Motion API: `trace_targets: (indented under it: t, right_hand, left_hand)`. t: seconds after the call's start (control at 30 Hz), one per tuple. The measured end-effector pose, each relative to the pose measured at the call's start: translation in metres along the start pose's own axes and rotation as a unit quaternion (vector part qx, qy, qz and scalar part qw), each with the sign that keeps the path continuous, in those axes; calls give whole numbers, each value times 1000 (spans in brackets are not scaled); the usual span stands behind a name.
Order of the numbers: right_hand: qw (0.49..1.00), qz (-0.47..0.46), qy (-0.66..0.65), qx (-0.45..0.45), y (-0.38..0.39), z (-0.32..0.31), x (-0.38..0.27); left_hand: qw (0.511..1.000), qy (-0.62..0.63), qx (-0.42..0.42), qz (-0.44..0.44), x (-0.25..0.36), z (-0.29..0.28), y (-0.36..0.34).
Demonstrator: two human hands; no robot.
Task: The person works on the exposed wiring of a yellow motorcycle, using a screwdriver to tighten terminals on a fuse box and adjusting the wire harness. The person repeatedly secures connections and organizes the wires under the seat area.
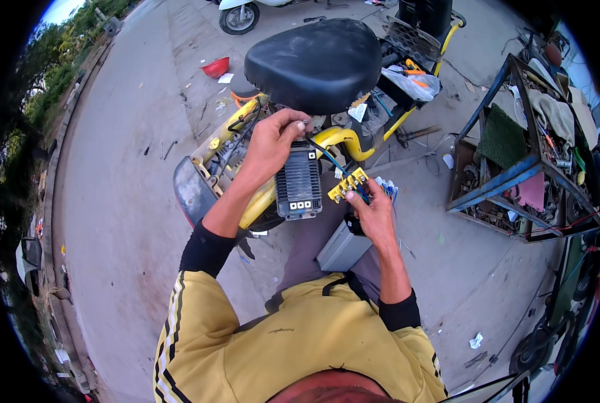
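Your right hand [377, 215] is grasping the yellow terminal block [347, 185], with your thumb pressing on its near end and your fingers curling around the far side; the grip is closing only as far as the block's width allows. Thin coloured wires [387, 188] are sticking out just beside those fingers. A dark cable [333, 160] is running from the block up toward your left hand [273, 138], whose thumb and forefinger are pinching together on a small shiny piece [307, 122], too small to identify. Directly below that pinch, the finned controller [298, 181] is lying with its terminals facing up. Beyond the left fingertips, the black seat [313, 64] is sitting over the yellow frame [343, 140]. Below the right hand, a grey box [343, 245] is resting near your legs. Well to the right of that grip, a metal rack [493, 185] is holding cluttered parts.
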State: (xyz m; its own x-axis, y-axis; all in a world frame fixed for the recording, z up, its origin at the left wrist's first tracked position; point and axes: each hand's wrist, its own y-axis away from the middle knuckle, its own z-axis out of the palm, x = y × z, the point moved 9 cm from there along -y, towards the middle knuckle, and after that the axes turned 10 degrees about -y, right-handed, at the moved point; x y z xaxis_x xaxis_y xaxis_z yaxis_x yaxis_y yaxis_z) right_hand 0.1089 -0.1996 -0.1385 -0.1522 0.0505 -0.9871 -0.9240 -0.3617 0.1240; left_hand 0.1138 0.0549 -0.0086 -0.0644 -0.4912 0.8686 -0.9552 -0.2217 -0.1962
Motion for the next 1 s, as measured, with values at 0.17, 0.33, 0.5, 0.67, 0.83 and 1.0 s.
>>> trace_targets:
  t: [0.17, 0.33, 0.5, 0.67, 0.83, 1.0]
  right_hand:
    - [999, -46, 5, 11, 2, 5, 1]
    - [998, 2, -62, -13, 7, 15, 2]
    - [991, -11, -135, -11, 19, 27, -5]
    - [982, 0, -187, 8, 17, 40, -8]
    - [997, -29, -61, -28, 25, 69, -27]
    - [997, -64, 10, -41, 21, 75, -29]
  left_hand:
    - [999, -29, 24, 12, 5, -2, -2]
    - [994, -90, 9, 53, 19, 9, -5]
    - [987, -153, -1, 46, 18, 13, -3]
    - [989, -132, 7, 60, 22, 8, -1]
    - [979, -192, -31, 64, 24, -2, -5]
    - [968, -209, -133, 44, 31, 4, -8]
